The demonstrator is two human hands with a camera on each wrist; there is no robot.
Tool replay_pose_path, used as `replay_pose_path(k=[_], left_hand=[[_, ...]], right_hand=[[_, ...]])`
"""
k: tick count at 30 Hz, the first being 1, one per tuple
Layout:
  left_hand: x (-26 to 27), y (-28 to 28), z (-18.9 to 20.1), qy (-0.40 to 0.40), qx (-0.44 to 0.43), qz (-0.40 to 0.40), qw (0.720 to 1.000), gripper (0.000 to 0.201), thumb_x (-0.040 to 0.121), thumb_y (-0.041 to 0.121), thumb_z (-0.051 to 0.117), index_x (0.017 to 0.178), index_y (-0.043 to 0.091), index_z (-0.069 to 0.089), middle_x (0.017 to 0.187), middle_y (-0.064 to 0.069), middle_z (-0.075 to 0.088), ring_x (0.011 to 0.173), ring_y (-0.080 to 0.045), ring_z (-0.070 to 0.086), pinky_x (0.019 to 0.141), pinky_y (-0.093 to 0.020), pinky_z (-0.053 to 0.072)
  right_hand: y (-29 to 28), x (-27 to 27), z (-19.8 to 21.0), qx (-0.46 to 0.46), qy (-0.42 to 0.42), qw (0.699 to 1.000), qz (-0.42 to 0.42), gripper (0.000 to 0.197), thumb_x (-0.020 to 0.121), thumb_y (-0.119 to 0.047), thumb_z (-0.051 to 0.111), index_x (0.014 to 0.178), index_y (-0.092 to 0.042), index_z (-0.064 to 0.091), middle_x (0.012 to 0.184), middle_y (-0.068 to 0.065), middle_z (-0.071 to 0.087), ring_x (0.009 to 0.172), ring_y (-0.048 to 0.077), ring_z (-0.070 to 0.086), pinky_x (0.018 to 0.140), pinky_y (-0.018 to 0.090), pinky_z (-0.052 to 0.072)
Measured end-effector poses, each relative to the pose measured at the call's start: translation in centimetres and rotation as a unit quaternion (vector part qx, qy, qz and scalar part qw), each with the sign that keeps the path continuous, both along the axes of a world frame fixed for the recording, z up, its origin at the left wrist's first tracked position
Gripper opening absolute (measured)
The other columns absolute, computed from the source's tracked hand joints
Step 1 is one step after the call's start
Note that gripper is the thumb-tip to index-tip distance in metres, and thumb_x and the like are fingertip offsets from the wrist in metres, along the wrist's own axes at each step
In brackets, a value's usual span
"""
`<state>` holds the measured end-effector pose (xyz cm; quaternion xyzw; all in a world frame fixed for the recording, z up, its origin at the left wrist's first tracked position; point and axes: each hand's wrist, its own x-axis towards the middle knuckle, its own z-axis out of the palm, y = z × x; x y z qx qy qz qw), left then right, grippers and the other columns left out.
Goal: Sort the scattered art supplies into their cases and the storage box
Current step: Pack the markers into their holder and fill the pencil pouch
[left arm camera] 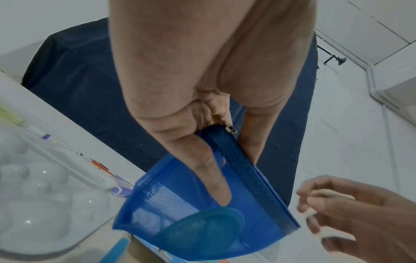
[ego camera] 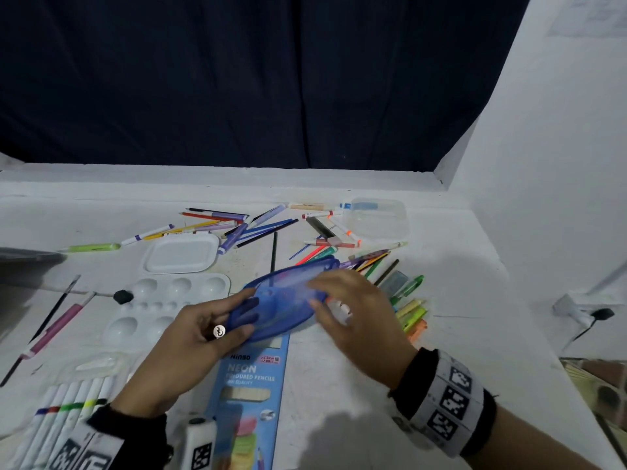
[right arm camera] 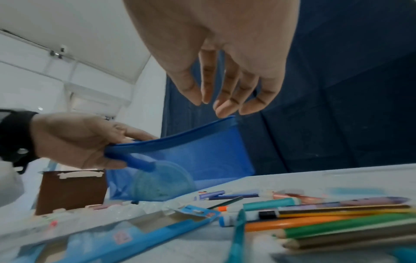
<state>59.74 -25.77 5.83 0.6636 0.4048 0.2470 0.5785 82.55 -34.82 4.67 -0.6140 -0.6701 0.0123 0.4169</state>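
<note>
Fingers of the left hand (ego camera: 190,337) curl round the near end of a blue mesh pouch (ego camera: 288,300), with some fingers inside its mouth and the thumb on the outside; this grip holds the pouch lifted above the table (ego camera: 339,385). The left wrist view shows the dark blue zipper (left arm camera: 247,170) running along the pouch's upper edge, its metal pull close to the hand. A round teal shape (left arm camera: 202,229) shows through the mesh inside. The right hand (ego camera: 356,307) hovers over the far end of the pouch, fingers loosely extended and holding nothing; from the right wrist view its fingertips (right arm camera: 225,108) are just above the pouch's edge.

Under the pouch lies a blue neon coloured-pencil box (ego camera: 251,385), flat on the table. Just right of the right hand is a heap of coloured pencils and markers (ego camera: 403,293). A white paint palette (ego camera: 163,307) sits left of the pouch, with a white lid (ego camera: 181,254) behind it. A clear plastic storage box (ego camera: 378,217) stands at the far side, near more scattered pens (ego camera: 234,225).
</note>
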Motion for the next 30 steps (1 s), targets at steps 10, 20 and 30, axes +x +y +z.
replay_pose_path(k=[10, 20, 30], left_hand=[[-1.1, 1.2, -0.6, 0.009, 0.021, 0.039, 0.999, 0.052, 0.089, -0.005, 0.065, 0.135, 0.020, 0.060, 0.120, 0.010, 0.072, 0.113, -0.008, 0.066, 0.085, -0.020, 0.057], [-0.8, 2.0, -0.7, 0.006, -0.002, 0.042, 0.999, 0.045, 0.098, -0.003, 0.051, 0.135, 0.021, 0.060, 0.122, 0.011, 0.071, 0.115, -0.006, 0.065, 0.088, -0.022, 0.056], [-0.9, 2.4, -0.1, 0.023, 0.001, -0.003, 1.000, 0.054, 0.090, -0.007, 0.063, 0.135, 0.022, 0.059, 0.122, 0.011, 0.071, 0.117, -0.008, 0.064, 0.094, -0.028, 0.055]], right_hand=[[-0.3, 2.0, -3.1, -0.378, -0.129, 0.914, -0.077, 0.023, 0.089, -0.042, 0.062, 0.099, -0.021, 0.060, 0.093, -0.002, 0.065, 0.081, 0.016, 0.062, 0.075, 0.034, 0.056], [1.4, 2.2, -2.0, -0.382, -0.013, 0.917, -0.113, 0.017, 0.086, -0.031, 0.062, 0.086, -0.014, 0.058, 0.081, 0.000, 0.060, 0.071, 0.017, 0.057, 0.058, 0.026, 0.045], [1.6, 2.6, -0.3, -0.151, -0.157, 0.975, -0.055, 0.019, 0.095, -0.017, 0.054, 0.110, -0.024, 0.065, 0.097, -0.001, 0.058, 0.094, 0.020, 0.051, 0.077, 0.036, 0.047]])
